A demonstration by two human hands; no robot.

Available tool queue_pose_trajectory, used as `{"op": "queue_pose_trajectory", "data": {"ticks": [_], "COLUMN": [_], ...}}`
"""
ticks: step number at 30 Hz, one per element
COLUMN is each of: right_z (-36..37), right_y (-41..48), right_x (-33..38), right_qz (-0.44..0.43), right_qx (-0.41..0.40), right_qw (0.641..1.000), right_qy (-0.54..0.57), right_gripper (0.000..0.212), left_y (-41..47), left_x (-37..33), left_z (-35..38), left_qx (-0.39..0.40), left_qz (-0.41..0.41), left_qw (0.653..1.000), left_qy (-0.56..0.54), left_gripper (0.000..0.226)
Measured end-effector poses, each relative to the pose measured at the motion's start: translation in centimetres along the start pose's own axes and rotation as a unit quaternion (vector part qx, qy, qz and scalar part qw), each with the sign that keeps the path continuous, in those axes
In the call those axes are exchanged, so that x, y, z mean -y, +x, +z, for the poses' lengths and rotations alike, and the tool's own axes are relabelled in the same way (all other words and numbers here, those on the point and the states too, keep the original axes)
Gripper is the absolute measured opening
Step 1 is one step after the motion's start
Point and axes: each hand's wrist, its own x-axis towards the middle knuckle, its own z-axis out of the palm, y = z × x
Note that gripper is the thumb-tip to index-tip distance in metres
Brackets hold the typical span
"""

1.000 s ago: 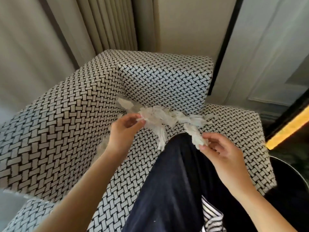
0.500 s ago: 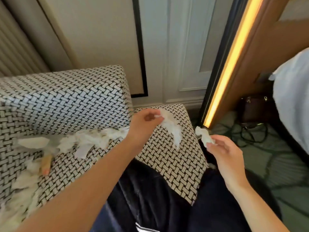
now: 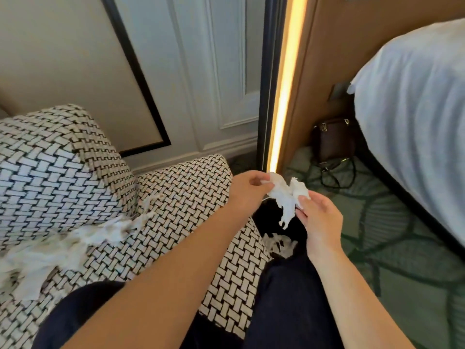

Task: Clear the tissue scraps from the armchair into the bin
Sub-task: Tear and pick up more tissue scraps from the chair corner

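Observation:
My left hand [image 3: 247, 188] and my right hand [image 3: 318, 217] each pinch white tissue scraps [image 3: 286, 197], and the pieces meet in one bunch between them. The bunch hangs over the black bin [image 3: 266, 220], which stands just off the right arm of the black-and-white woven armchair [image 3: 181, 197]. Several scraps [image 3: 280, 244] lie inside the bin. More torn tissue [image 3: 57, 248] is strewn across the armchair's seat at the left, blurred.
My dark-trousered legs [image 3: 289, 298] fill the bottom of the view. A bed with white bedding [image 3: 415, 122] stands at the right. A brown handbag [image 3: 334, 139] and black cables [image 3: 337, 172] sit on the green carpet. A lit strip [image 3: 284, 96] runs up the wall.
My view has swung right, off the armchair toward the bin and bed. Both hands carried their tissue pieces rightward and came together above the bin.

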Motion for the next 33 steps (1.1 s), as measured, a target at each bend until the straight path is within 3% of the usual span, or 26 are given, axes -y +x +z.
{"op": "queue_pose_trajectory", "data": {"ticks": [6,12,18,24,28,33], "right_z": [1.3,0.5,0.6,0.5,0.8,2.2], "right_y": [1.5,2.7,2.3,0.4,-1.7,-5.9], "right_x": [-1.5,-2.5,-2.3,-1.1,-0.4,0.3], "right_qz": [0.099,0.135,0.224,0.195,0.149,0.090], "right_qx": [-0.044,-0.043,0.048,0.089,0.107,0.178], "right_qw": [0.993,0.990,0.973,0.977,0.981,0.975], "right_qy": [0.043,0.015,-0.026,0.002,-0.065,-0.094], "right_gripper": [0.016,0.024,0.050,0.045,0.024,0.015], "left_y": [0.4,-0.3,-1.6,-3.6,-5.9,-10.4], "left_x": [2.3,3.8,4.0,3.5,2.5,1.9], "left_z": [1.1,0.1,-1.1,-3.3,-5.5,-9.6], "left_qx": [0.111,0.113,0.090,0.057,0.030,-0.013], "left_qz": [-0.059,-0.114,-0.110,-0.095,-0.071,-0.036], "left_qw": [0.992,0.987,0.989,0.993,0.995,0.994], "left_qy": [-0.007,-0.028,-0.029,-0.042,-0.055,-0.105], "left_gripper": [0.061,0.043,0.038,0.034,0.022,0.019]}}
